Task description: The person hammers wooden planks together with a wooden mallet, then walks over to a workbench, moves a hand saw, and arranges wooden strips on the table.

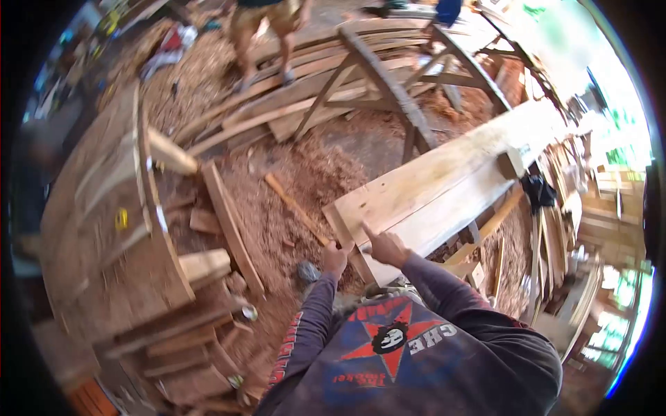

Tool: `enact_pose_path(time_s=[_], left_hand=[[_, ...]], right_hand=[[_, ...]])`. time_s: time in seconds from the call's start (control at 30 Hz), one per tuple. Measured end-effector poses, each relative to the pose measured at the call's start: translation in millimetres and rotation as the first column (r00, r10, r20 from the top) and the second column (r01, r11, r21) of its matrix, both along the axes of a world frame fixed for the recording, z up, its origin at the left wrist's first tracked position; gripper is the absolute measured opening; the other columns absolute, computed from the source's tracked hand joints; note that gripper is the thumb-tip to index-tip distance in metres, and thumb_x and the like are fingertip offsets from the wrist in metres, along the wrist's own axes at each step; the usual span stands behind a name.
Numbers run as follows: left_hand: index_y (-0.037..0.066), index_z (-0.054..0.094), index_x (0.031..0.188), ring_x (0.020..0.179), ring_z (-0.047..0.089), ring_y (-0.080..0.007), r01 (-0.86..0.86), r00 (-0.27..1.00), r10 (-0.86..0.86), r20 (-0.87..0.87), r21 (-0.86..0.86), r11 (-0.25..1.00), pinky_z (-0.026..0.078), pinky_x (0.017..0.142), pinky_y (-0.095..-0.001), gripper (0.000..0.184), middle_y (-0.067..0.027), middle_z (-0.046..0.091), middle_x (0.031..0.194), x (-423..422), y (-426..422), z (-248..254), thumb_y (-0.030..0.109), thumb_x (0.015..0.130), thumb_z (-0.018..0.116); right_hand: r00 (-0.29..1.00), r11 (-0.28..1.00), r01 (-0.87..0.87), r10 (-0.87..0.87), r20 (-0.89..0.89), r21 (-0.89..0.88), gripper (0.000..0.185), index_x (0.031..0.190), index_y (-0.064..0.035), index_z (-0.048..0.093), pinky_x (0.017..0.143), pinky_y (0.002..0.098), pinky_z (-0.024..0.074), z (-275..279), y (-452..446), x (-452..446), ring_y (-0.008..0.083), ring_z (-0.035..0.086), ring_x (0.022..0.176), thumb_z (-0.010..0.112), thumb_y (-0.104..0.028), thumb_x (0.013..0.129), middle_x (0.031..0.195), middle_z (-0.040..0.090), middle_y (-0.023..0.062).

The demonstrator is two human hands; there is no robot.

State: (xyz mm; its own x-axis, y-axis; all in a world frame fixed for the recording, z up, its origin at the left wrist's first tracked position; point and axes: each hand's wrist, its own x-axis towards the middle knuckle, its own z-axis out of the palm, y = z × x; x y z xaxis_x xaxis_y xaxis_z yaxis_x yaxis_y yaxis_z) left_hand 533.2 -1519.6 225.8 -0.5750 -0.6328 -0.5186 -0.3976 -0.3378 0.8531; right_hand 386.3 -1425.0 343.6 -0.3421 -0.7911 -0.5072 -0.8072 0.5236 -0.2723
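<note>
A long pale plank with a line along its length runs from in front of my body toward the upper right. My right hand is at its near end, index finger stretched out over the wood. My left hand is closed on the near end of a wooden handle, just left of the plank's end. The handle slants up and left above the shavings. A small wooden block sits farther along the plank, beside a dark cloth.
A large wooden panel stands at the left, with offcuts below it. Wooden trestles stand beyond the plank. Boards lie at the top, where a person stands. Shavings cover the ground.
</note>
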Motion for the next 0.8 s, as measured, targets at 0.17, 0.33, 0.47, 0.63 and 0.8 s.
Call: enact_pose_path(time_s=[0.17, 0.33, 0.47, 0.63, 0.8], left_hand=[[-0.006, 0.067, 0.099, 0.085, 0.062, -0.0172, 0.074, 0.996, -0.077, 0.036, 0.079, 0.994, 0.049, 0.078, -0.0322, 0.035, -0.0105, 0.070, 0.097, 5, -3, 4, 0.024, 0.084, 0.077], [-0.009, 0.066, 0.101, 0.086, 0.065, -0.0215, 0.160, 0.986, -0.162, 0.038, 0.046, 0.986, 0.050, 0.078, -0.0362, 0.043, -0.0150, 0.070, 0.098, 1, -18, 9, 0.027, 0.081, 0.079], [-0.006, 0.065, 0.109, 0.087, 0.063, -0.0205, 0.276, 0.959, -0.269, -0.088, 0.075, 0.958, 0.051, 0.078, -0.0346, 0.044, -0.0114, 0.070, 0.101, 7, -29, -14, 0.027, 0.082, 0.079], [0.000, 0.065, 0.116, 0.095, 0.063, -0.0140, 0.271, 0.960, -0.243, -0.136, 0.258, 0.927, 0.053, 0.079, -0.0333, 0.047, -0.0079, 0.069, 0.101, 2, -58, 3, 0.033, 0.084, 0.078], [0.003, 0.062, 0.125, 0.109, 0.061, -0.0194, 0.024, 0.997, 0.022, -0.080, 0.525, 0.851, 0.047, 0.094, -0.0355, 0.046, -0.0082, 0.067, 0.114, -55, -150, 40, 0.039, 0.095, 0.060]], right_hand=[[0.991, 0.976, 0.113, -0.123, 0.045, 0.186, 0.109, 0.153, 0.0050, 0.009, 0.071, 0.0504, 0.0539, -4, 58, 47, 0.0420, 0.069, 0.075, 0.077, -0.037, 0.078, 0.080, 0.069, 0.0259], [0.976, 0.980, 0.195, -0.198, 0.096, 0.037, 0.106, 0.153, 0.0046, 0.015, 0.071, 0.0491, 0.0545, -15, 67, 53, 0.0427, 0.068, 0.073, 0.075, -0.042, 0.078, 0.080, 0.069, 0.0266], [0.971, 0.974, 0.226, -0.223, 0.083, -0.026, 0.082, 0.150, -0.0103, 0.036, 0.074, 0.0509, 0.0537, -17, 73, 40, 0.0426, 0.068, 0.079, 0.071, -0.043, 0.083, 0.082, 0.069, 0.0263], [0.858, 0.907, 0.422, -0.402, 0.320, 0.009, 0.081, 0.153, -0.0272, 0.031, 0.075, 0.0528, 0.0509, 15, 93, 33, 0.0478, 0.065, 0.080, 0.072, -0.036, 0.084, 0.083, 0.066, 0.0304], [0.708, 0.710, 0.685, -0.595, 0.379, -0.165, 0.063, 0.138, -0.0018, 0.049, 0.072, 0.0442, 0.0539, -8, 112, 24, 0.0378, 0.069, 0.075, 0.072, -0.029, 0.086, 0.081, 0.070, 0.0227]])
